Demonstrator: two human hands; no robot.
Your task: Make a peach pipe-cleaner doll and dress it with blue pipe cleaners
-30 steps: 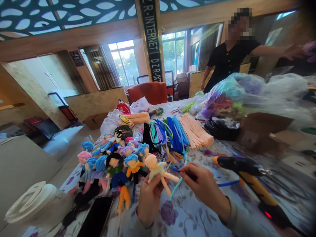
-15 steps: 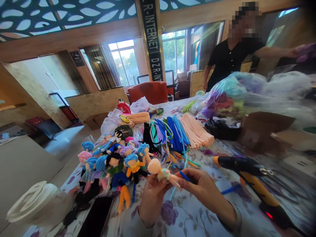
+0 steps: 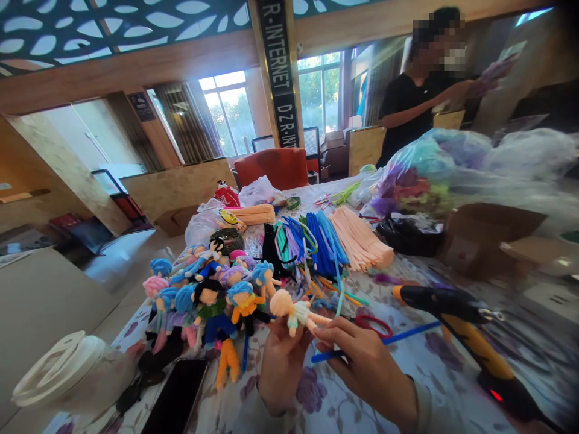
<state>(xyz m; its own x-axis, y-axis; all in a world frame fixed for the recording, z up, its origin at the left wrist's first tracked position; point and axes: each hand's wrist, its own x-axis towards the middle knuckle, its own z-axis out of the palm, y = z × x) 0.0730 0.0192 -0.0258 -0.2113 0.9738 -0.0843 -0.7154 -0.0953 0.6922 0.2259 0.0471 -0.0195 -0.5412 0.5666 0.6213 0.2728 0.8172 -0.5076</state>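
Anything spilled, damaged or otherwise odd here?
Nothing looks spilled or damaged. Loose stem pieces lie strewn in front of the neat bundles, and the doll in the left hand stands out: bare head, while piled dolls beside it have coloured hair.

Bright windows [image 3: 231,114], blurry right edge

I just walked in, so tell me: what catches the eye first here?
Probably the heap of colourful little dolls, left of centre on the flowered tablecloth. Just right of it, the left hand holds a pale hairless doll, while the right hand holds a blue strip. Farther right lies a black-and-yellow tool with a glowing red light.
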